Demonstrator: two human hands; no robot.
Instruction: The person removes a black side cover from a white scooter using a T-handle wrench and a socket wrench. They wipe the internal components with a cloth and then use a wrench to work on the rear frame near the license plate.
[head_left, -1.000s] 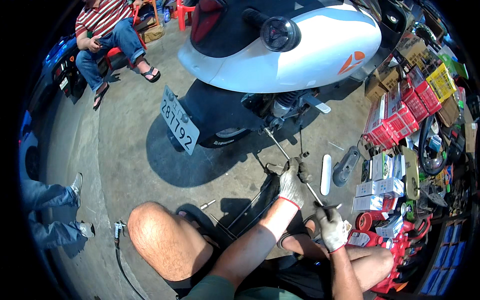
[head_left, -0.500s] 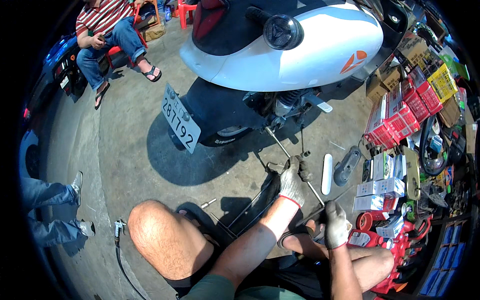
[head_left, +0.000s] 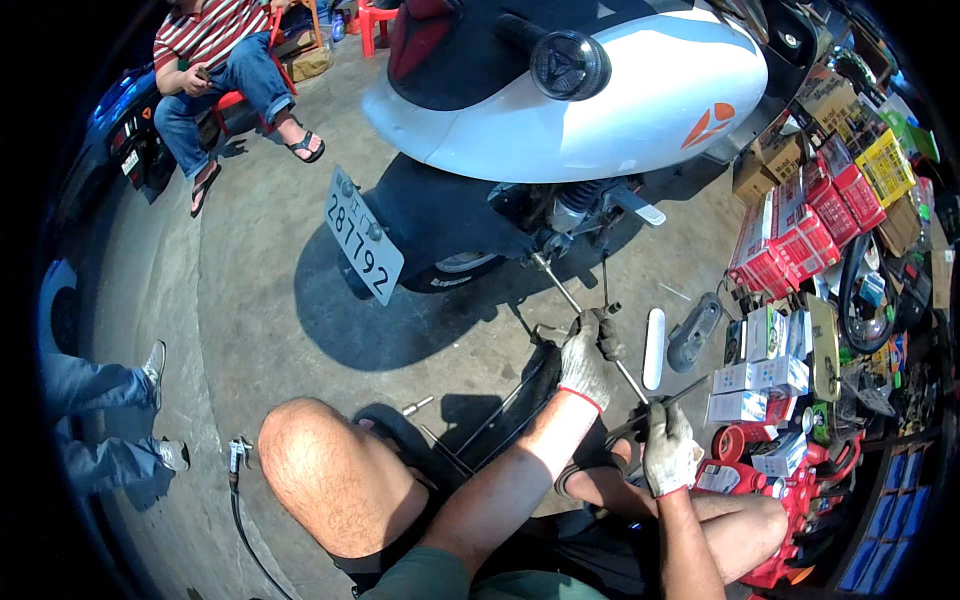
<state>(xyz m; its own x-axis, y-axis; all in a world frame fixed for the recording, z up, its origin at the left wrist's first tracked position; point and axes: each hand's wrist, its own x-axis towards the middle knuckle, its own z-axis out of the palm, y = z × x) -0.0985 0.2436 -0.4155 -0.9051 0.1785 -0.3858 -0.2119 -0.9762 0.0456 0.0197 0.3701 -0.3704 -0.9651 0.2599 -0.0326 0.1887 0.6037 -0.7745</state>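
In both gloved hands is a long T-handle wrench (head_left: 560, 283), slanting from the rear wheel area of a white scooter (head_left: 640, 105) down toward me. My left hand (head_left: 585, 368) is closed around the middle of its shaft. At the near end my right hand (head_left: 668, 445) grips the crossbar, which sticks out on either side of the glove. The far tip meets the scooter's side beside the shock absorber; the exact fastener is too small to tell. On the floor between my knees and the wheel lie a small socket piece (head_left: 417, 406) and thin metal rods (head_left: 452, 452).
Boxes (head_left: 790, 235), small cartons (head_left: 755, 380) and red bottles (head_left: 800, 490) crowd the right. A grey oval part (head_left: 693, 335) and a white strip (head_left: 654, 348) lie nearby. An air nozzle (head_left: 238, 455) with hose is at left. One person (head_left: 220, 75) sits; another's legs (head_left: 105, 410) show.
My right hand has shifted slightly up and left, and more of the crossbar shows past the glove, at a changed angle. My left hand stays on the shaft.
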